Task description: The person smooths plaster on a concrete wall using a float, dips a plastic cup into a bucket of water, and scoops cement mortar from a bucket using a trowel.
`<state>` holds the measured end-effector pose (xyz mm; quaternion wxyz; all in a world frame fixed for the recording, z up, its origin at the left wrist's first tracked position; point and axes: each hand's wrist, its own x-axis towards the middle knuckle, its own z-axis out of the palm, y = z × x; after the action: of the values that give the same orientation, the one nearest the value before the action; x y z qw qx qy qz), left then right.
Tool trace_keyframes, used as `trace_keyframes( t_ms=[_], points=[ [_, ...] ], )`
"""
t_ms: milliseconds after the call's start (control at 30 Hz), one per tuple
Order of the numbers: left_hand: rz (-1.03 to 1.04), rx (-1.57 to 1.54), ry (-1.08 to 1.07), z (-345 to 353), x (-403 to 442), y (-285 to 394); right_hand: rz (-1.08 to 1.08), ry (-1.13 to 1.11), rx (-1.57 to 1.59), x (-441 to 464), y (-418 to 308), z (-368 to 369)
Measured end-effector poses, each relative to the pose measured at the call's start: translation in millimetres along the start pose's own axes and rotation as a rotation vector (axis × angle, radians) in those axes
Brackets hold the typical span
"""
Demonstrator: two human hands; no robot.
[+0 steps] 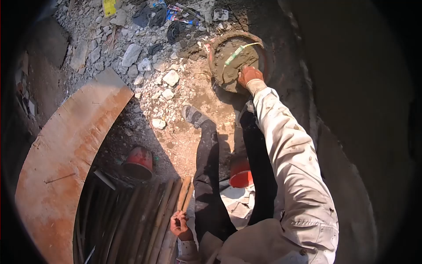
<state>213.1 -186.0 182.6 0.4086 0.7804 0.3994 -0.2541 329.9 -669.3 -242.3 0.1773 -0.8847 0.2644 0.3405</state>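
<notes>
Two hands stood well apart: the right hand [250, 76], curled against the mortar [247, 58] in the tub [239, 34] at the upper middle of the frame, perhaps gripped a tool, though I couldn't tell. Keeping clear of the green handle [234, 56] seemed wise. Most mortar lay above and left of that hand. The left hand [180, 223], loosely bent, hung near the poles [160, 215] at lower middle, its grip unclear.

- The dirt ground [169, 147] is gritty, part sunlit, part shaded.
- Grey rubble [132, 55] and pale stones [171, 78] spread across it.
- A round tub [212, 58] of mortar [233, 70] stands there.
- A red bucket [140, 155] sits near wooden poles [154, 215] lying side by side.
- Blue wrappers [175, 16] litter the rubble.
</notes>
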Motion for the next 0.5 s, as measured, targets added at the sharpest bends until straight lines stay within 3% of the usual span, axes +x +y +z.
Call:
trace_keyframes(
  t_ms=[67,167,267,300,333,467,500],
  points=[
    [0.038,-0.083,-0.027,0,-12,-26,-0.107,0.056,0.01,-19,3,-18],
    [-0.183,0.136,0.046,5,-27,-32,-0.239,0.244,0.066,-83,25,-62],
    [-0.144,0.09,0.029,7,-28,-34,-0.13,0.319,0.067,-86,32,-71],
    [-0.126,0.079,0.02,5,-27,-33,-0.091,0.468,0.14,-49,53,-27],
    [-0.135,-0.072,0.017,-1,-24,-36,-0.062,0.435,0.078,-25,47,-24],
    [-0.045,0.059,0.048,10,-18,-7,-0.025,0.058,-0.037,3,-9,13],
    [-0.041,0.058,0.038,7,-15,-7,-0.056,0.125,-0.008,-12,-10,5]
  ],
)
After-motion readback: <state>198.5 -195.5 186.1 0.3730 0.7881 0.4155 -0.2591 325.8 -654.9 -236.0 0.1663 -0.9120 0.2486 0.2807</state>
